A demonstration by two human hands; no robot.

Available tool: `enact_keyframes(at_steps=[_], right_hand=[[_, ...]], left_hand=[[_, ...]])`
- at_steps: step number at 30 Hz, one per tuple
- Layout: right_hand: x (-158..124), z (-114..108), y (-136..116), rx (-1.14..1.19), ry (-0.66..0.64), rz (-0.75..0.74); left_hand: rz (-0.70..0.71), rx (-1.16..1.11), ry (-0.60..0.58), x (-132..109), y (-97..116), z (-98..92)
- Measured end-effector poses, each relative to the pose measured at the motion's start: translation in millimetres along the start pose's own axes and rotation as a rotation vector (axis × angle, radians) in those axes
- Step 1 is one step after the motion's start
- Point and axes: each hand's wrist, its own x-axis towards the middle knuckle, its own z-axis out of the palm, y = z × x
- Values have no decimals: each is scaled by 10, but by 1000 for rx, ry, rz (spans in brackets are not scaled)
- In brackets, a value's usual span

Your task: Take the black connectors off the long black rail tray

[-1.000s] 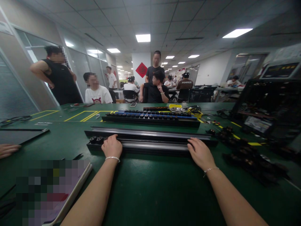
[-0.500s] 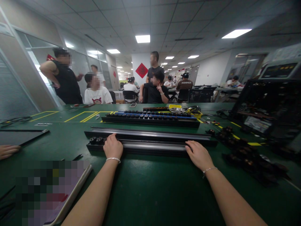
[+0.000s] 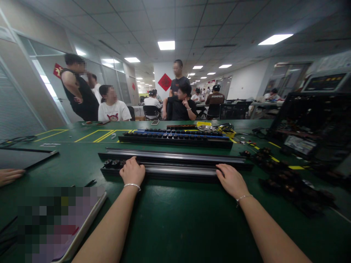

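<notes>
A long black rail with a silver metal strip [image 3: 178, 170] lies across the green table [image 3: 175, 219] in front of me. My left hand [image 3: 132, 171] curls over its near edge toward the left end, beside a few small black parts [image 3: 112, 163] seated in the rail. My right hand [image 3: 231, 179] rests on the rail's right end, fingers bent over the edge. A second black and silver rail [image 3: 175, 155] lies just behind, touching the first.
Farther back a black strip with rows of sockets and a blue bar [image 3: 177, 138] spans the table. Loose black parts [image 3: 290, 186] are heaped at the right, beside a dark machine [image 3: 312, 128]. Another person's hand [image 3: 9, 176] lies at the left edge. A tablet [image 3: 63, 223] sits near left. People gather behind.
Both my hands stay on the rail, shifted only slightly. The standing person in black at the back left has turned and stepped rightward.
</notes>
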Motion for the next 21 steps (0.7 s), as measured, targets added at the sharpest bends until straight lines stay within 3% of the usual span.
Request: enact_keyframes(at_steps=[21], right_hand=[[1, 13, 4, -4, 18, -10]], left_hand=[[123, -64, 28, -19, 32, 16]])
